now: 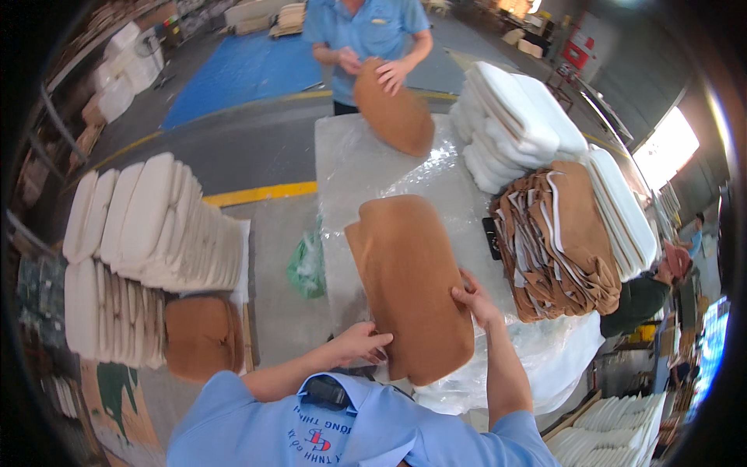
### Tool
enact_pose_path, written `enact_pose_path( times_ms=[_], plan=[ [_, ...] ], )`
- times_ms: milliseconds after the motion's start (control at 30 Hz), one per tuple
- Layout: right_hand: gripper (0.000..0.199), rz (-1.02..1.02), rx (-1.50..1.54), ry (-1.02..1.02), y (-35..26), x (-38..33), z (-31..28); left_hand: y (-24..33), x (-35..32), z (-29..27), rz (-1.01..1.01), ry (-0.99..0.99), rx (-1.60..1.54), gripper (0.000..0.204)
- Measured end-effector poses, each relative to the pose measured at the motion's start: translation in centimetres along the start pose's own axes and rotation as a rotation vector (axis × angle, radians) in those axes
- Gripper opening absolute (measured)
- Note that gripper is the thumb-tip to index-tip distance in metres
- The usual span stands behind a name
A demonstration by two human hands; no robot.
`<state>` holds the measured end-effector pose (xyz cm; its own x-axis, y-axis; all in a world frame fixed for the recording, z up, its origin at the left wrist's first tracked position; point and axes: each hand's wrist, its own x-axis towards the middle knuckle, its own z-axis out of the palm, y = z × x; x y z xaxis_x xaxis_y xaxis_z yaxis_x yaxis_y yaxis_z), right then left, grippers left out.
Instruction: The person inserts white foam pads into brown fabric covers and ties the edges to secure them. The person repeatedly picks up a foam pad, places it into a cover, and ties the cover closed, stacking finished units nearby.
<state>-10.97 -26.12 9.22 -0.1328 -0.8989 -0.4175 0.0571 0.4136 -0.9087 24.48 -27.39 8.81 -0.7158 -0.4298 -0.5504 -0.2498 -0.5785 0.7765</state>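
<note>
Head: hands (359, 344) (476, 300) touch brown cover (416, 288), contents hidden.

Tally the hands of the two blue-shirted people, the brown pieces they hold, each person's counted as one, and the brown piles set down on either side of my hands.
Hands: 4 (your left hand and right hand, plus the co-worker's hands)
Held brown pieces: 2 (near piece, far piece)
Brown piles: 2 (left pile, right pile)
Total: 8
</note>
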Motion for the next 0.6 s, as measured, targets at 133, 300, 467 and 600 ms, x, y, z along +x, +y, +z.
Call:
enact_pose_path(
  times_ms=[133, 300, 467, 600],
  plan=[
    [0.081, -0.452, -1.059, 0.321, 0.5, 2.9, 3.2, -5.5, -0.2, -1.6, 0.136, 0.056, 0.513, 0.034],
    [0.068, -0.522, -1.481, 0.058, 7.0, -1.4, 15.2, -3.6, -1.6, -3.3, 0.567, 0.803, 0.552, 0.022],
    [0.068, -0.447, -1.401, -0.215, 8.8, -8.7, 11.6, -0.7, 0.7, -8.1, 0.431, 1.377, 0.758, 0.048],
    [0.068, -0.195, -0.964, 0.329, 13.1, -9.8, 3.2, 0.7, 4.8, -11.9, 0.283, 1.205, 0.580, 0.057]
  ],
)
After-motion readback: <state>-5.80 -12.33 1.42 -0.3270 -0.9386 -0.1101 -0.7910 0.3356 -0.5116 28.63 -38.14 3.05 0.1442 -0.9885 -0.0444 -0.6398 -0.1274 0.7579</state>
